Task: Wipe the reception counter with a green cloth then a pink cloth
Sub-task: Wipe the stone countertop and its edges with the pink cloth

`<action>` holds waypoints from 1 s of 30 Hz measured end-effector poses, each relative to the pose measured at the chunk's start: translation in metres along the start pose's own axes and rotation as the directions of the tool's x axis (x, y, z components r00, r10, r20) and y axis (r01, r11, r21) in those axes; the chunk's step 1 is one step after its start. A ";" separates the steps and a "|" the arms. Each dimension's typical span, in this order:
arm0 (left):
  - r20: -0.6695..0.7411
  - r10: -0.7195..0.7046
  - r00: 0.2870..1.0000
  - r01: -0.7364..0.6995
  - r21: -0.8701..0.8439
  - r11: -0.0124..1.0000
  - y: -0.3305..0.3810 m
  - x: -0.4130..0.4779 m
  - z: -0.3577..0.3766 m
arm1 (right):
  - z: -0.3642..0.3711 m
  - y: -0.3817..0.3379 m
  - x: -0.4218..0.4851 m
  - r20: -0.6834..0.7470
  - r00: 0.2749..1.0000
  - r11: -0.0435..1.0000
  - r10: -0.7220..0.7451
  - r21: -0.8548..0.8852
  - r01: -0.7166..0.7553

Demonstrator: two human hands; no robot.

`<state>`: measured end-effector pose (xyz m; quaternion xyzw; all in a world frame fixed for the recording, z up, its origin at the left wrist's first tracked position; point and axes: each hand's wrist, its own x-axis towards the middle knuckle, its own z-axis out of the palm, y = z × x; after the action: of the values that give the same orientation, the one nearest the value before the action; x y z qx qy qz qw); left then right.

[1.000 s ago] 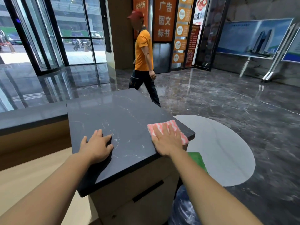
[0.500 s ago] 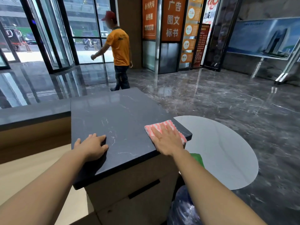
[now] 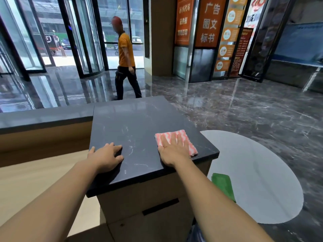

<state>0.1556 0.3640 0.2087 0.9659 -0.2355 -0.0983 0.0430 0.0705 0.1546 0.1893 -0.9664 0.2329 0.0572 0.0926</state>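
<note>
The dark marble counter top [image 3: 136, 126] fills the middle of the view. A pink and white striped cloth [image 3: 181, 135] lies flat near its right edge. My right hand [image 3: 173, 151] presses on the cloth with straight, spread fingers. My left hand [image 3: 104, 158] rests on the stone at the near left edge, fingers loosely bent, holding nothing. A green cloth [image 3: 222, 186] lies lower down to the right of the counter, partly hidden by my right forearm.
A lower dark ledge [image 3: 43, 117] runs off to the left above a beige desk surface [image 3: 35, 175]. A round white table top [image 3: 258, 175] sits right of the counter. A person in an orange shirt [image 3: 125, 58] walks on the glossy floor beyond, near glass doors.
My right hand has slid the pink cloth slightly left, away from the counter's right corner. The left hand stays at the near left edge. The person in orange has moved about near the doors.
</note>
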 end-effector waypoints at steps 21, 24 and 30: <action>-0.002 -0.095 0.995 0.081 -0.515 0.853 -0.043 0.008 -0.013 | -0.008 0.022 0.021 0.008 0.988 0.988 0.151 0.013 -0.151; 0.016 -0.071 0.997 0.065 -0.634 0.770 -0.059 0.009 -0.017 | -0.003 -0.009 0.012 0.005 0.982 0.982 0.190 0.019 -0.190; 0.043 -0.028 0.999 0.050 -0.710 0.703 -0.081 0.014 -0.022 | 0.017 -0.116 0.006 0.030 0.999 1.000 0.028 0.000 -0.028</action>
<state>0.2088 0.4296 0.2171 0.8781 -0.1596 -0.1961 0.4061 0.1281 0.2568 0.1893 -0.9620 0.2450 0.0731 0.0956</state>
